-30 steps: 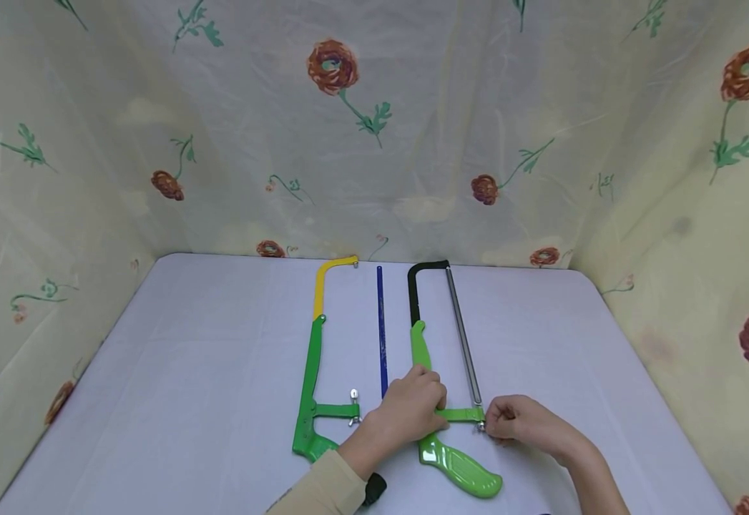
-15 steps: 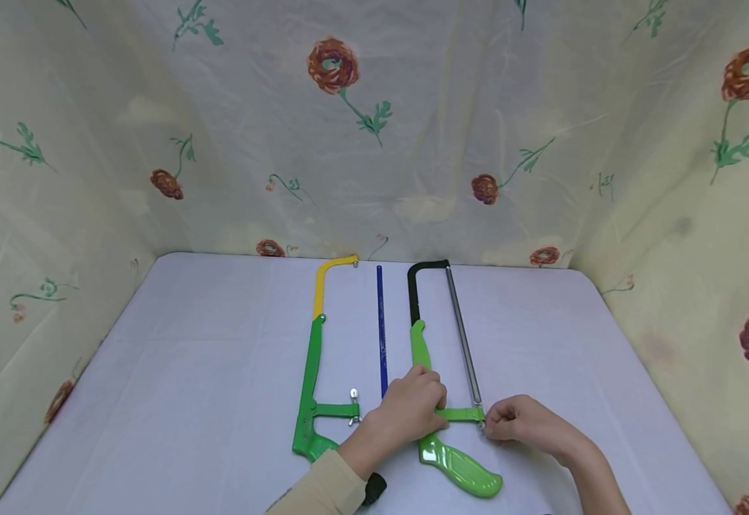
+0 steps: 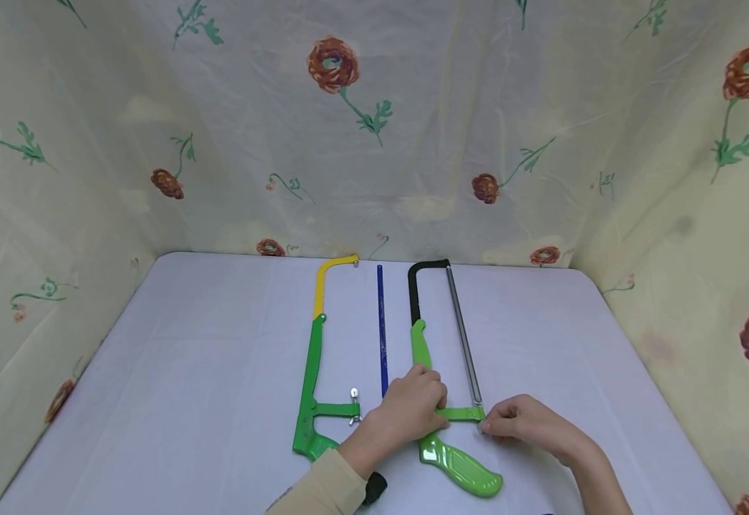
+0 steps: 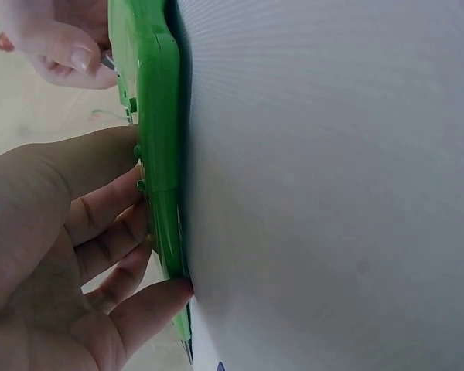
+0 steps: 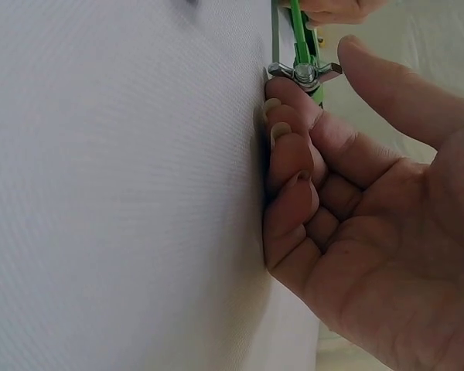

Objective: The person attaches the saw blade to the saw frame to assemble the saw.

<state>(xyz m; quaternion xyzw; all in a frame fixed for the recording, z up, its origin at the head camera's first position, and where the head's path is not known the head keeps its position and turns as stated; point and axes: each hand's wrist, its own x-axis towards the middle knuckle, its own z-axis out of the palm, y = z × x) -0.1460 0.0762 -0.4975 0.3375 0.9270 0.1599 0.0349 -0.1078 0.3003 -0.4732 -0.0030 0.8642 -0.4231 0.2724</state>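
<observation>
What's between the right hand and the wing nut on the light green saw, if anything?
Nothing visible. The right hand is right at the wing nut, with its curled fingers just beside it. The left hand grips the light green saw at the opposite end of the short crossbar, so not in between.

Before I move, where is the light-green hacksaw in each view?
Head: light-green hacksaw, right of center, partly covered by the left hand.
Left wrist: light-green hacksaw, left of center, from the top down.
Right wrist: light-green hacksaw, top, right of center.
Shared landmark: the right hand, in all three.
</observation>
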